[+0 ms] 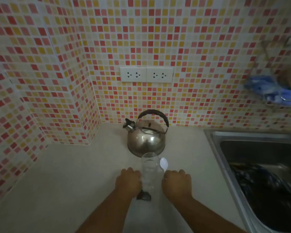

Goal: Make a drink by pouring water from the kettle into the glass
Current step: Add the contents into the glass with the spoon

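A steel kettle (145,138) with a dark arched handle stands on the pale counter (74,174) near the tiled wall, spout pointing left. Just in front of it a tall clear glass (149,167) stands upright. My left hand (128,182) is wrapped around the glass's left side and also seems to hold a small dark packet (144,195) by the glass's base. My right hand (176,184) is closed on the handle of a white plastic spoon (163,163), whose bowl points up beside the glass's rim.
A steel sink (242,145) fills the right side, with dark striped cloth (267,190) lying in it. A blue cloth (267,88) hangs on a wire rack at the upper right. Two double wall sockets (146,74) sit above the kettle.
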